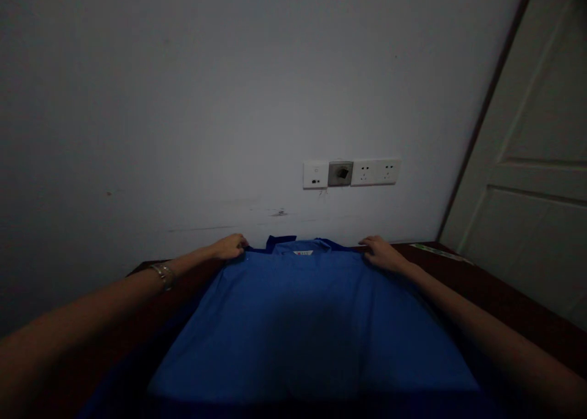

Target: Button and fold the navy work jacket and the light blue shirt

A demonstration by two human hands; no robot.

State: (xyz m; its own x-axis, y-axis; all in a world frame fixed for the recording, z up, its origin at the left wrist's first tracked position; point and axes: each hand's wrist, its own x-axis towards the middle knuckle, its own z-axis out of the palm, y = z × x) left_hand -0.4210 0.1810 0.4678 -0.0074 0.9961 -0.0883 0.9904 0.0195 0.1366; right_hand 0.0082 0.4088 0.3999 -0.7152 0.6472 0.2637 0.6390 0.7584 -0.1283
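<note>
A collared blue shirt [316, 309] lies spread on a dark reddish-brown surface, its collar toward the wall. Inside the neck is a small white label [303, 253]. Darker blue cloth shows at the collar, the sides and the lower edge. My left hand [232, 246], with a metal bracelet or watch [164, 275] on its wrist, pinches the shirt at the left shoulder. At the right shoulder, my right hand [381, 254] touches the cloth with fingers and thumb apart. A round shadow falls across the shirt's middle, and its near part is dark.
Behind the surface [495, 284] rises a pale wall [206, 101] with scuff marks. A row of white sockets [375, 172] and a grey switch plate [340, 174] is mounted there. A panelled door [541, 144] stands at right. A thin printed strip [440, 251] lies near the wall.
</note>
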